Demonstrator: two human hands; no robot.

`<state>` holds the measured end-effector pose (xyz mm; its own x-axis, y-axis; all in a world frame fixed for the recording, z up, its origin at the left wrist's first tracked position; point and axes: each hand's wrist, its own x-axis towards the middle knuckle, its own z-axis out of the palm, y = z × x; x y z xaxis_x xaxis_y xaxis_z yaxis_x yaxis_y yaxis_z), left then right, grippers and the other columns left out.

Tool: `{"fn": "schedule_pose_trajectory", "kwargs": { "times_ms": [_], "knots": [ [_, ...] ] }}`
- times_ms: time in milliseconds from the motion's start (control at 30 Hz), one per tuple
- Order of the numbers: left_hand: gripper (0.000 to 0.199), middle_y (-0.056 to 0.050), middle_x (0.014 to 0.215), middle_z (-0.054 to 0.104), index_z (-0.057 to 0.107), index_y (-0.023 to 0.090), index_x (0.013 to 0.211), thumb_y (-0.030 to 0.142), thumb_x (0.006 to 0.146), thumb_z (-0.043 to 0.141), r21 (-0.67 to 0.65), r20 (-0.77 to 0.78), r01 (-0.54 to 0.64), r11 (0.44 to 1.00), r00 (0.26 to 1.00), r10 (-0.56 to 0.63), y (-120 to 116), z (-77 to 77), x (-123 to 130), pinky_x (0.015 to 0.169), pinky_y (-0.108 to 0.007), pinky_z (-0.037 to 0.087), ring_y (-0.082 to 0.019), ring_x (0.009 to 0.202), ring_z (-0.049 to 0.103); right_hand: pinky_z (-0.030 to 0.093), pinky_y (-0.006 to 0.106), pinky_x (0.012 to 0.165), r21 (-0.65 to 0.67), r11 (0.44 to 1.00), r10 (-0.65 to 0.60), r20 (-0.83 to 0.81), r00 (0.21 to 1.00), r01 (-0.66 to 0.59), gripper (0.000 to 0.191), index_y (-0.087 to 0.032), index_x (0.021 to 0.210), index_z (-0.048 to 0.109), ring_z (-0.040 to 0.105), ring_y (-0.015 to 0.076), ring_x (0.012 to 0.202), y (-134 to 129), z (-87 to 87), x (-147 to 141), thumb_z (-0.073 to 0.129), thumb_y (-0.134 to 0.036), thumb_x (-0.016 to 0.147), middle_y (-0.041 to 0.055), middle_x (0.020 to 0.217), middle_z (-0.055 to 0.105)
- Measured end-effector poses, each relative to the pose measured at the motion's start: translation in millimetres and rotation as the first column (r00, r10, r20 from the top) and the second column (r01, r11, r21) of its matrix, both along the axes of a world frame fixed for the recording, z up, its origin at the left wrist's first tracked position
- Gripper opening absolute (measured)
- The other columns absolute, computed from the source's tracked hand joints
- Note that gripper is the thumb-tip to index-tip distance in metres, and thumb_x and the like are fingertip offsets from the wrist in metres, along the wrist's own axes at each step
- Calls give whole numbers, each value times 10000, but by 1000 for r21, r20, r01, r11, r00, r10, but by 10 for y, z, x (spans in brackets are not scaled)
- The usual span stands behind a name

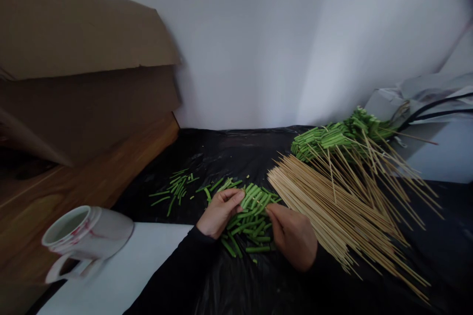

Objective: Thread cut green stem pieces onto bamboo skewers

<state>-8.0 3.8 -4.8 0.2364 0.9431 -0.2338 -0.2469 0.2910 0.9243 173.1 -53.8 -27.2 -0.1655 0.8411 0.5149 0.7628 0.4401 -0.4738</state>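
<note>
Bridging the gap between two closed grips, a row of cut green pieces (253, 198) lies side by side, seemingly threaded on a thin stick whose long axis slopes from the left hand down toward the right. The left hand (218, 212) pinches the row's left end between thumb and forefinger; the right hand (295, 237) has its fingertips closed on what appears to be the stick's other end, though the tip is too small to make out. The pieces run crosswise to the stick. Loose green pieces (257, 249) lie just below the row on black plastic (236, 150). The right hand is clearly the nearer one to the fanned bare sticks (332, 206), which spread beside it, with a green pile (325, 139) beyond them.
</note>
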Motion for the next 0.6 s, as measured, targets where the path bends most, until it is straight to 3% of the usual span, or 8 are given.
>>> {"fn": "schedule_pose_trajectory", "kwargs": {
  "times_ms": [333,500,600],
  "knots": [
    [256,-21,657,634,689,126,680,342,628,816,81,-62,10,997,998,-5,2,68,-12,594,-220,398,-95,590,517,337,249,617,-1,1000,-6,41,999,6,266,-192,836,608,602,134,687,23,-23,30,369,-179,952,13,724,637],
    [280,12,688,619,647,146,690,340,606,829,42,42,-182,982,983,180,84,97,-98,618,-193,435,-88,646,547,346,239,613,37,999,-42,87,995,38,265,-190,900,630,609,132,728,75,-8,117,371,-192,959,29,775,656],
    [315,42,666,589,607,157,699,359,604,830,18,85,-231,973,970,229,101,103,-117,612,-189,461,-69,607,531,344,242,610,40,998,-60,125,990,56,277,-190,905,633,597,131,706,102,-8,159,364,-208,967,30,776,656]
  ]
}}
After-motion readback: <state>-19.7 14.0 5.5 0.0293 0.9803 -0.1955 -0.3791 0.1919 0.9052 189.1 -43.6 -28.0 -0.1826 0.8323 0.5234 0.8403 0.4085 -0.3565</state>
